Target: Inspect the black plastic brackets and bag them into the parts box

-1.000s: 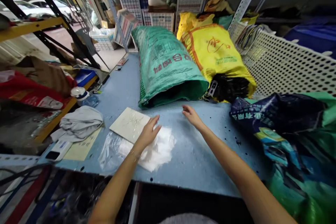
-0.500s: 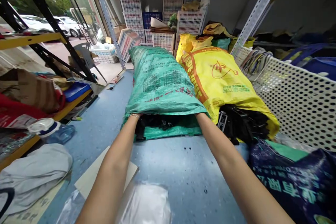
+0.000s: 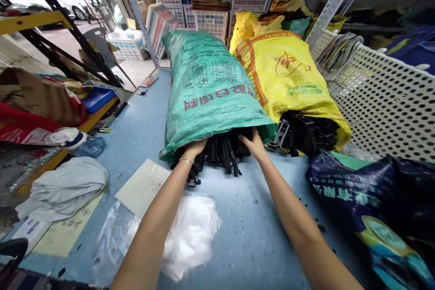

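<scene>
A green woven sack [image 3: 210,86] lies on the blue tabletop with its mouth facing me. Long black plastic parts [image 3: 222,152] stick out of it onto the table. At the mouth's left side, my left hand [image 3: 195,148] reaches under the rim beside the parts; its fingers are mostly hidden. My right hand [image 3: 254,144] is at the right side of the mouth, thumb and finger spread apart against the black parts, other fingertips hidden inside. Whether either hand grips a part does not show.
To the right lie a yellow sack [image 3: 292,68] with black parts in its mouth and a dark blue printed bag [image 3: 350,190]. A white perforated basket [image 3: 384,99] stands behind. White plastic bag [image 3: 192,235], card sheet [image 3: 144,186] and grey cloth [image 3: 68,186] lie nearer.
Both hands were deep inside the sack and now show at its mouth. Black parts have come out onto the table, and the sack's rim has lifted. The view has tilted down.
</scene>
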Demonstrator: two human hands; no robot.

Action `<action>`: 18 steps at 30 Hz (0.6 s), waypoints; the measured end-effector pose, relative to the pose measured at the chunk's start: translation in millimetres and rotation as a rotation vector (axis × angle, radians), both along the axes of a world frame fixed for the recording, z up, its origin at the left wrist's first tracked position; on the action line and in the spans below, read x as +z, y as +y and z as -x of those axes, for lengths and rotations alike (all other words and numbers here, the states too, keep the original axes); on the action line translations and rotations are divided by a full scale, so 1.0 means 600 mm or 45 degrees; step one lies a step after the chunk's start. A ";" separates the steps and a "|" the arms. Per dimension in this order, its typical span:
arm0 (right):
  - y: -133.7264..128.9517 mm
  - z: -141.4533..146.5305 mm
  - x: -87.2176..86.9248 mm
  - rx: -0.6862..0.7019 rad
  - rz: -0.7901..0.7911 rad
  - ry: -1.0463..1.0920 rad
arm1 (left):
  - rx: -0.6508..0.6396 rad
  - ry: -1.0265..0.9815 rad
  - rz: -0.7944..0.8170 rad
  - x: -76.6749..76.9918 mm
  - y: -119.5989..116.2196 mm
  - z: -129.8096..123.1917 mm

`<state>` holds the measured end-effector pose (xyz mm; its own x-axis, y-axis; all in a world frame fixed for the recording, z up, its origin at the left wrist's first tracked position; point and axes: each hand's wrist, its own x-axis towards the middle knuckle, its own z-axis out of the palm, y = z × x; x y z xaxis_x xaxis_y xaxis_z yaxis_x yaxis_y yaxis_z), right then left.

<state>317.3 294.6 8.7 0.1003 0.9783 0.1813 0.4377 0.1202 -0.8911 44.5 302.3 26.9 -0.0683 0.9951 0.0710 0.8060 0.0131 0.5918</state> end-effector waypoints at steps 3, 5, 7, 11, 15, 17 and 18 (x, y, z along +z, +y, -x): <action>-0.066 -0.029 -0.012 -0.136 0.021 -0.131 | 0.127 -0.004 0.210 -0.003 -0.045 -0.051; -0.105 -0.046 -0.011 -0.180 0.018 -0.235 | 0.154 0.012 0.204 -0.001 -0.072 -0.081; -0.146 -0.058 -0.004 -0.218 0.007 -0.393 | 0.143 0.018 0.138 0.005 -0.094 -0.103; -0.253 -0.066 0.015 -0.311 0.000 -0.654 | 0.071 -0.110 0.111 0.021 -0.132 -0.115; -0.350 -0.028 0.024 -0.335 -0.004 -0.703 | -0.035 -0.160 0.049 0.031 -0.201 -0.109; -0.366 0.000 0.024 -0.249 0.077 -0.663 | -0.104 -0.164 -0.045 0.031 -0.251 -0.108; -0.366 0.012 0.024 -0.223 0.134 -0.619 | -0.130 -0.166 -0.111 0.030 -0.279 -0.107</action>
<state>310.0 75.0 22.9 0.1928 0.9699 0.1489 0.8090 -0.0712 -0.5835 108.9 135.1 45.1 0.0184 0.9878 0.1547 0.7168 -0.1209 0.6867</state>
